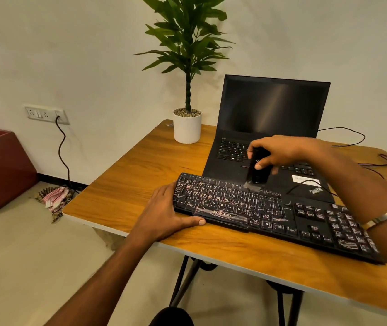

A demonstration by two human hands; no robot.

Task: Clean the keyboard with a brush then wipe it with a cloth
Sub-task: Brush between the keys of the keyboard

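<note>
A black keyboard (270, 212) with dusty, whitish keys lies slanted across the wooden table (140, 175). My left hand (164, 212) rests flat on the table against the keyboard's left end, with the thumb along its front edge. My right hand (279, 151) grips a black brush (257, 170) upright, its pale bristles touching the keyboard's top row near the middle. A checked red-and-white cloth (54, 196) lies crumpled on the floor to the left of the table.
An open black laptop (272, 118) with a dark screen stands just behind the keyboard. A potted plant in a white pot (187, 127) stands at the table's back corner. Black cables (352, 135) trail at the right. A dark red box (1, 168) sits on the floor at left.
</note>
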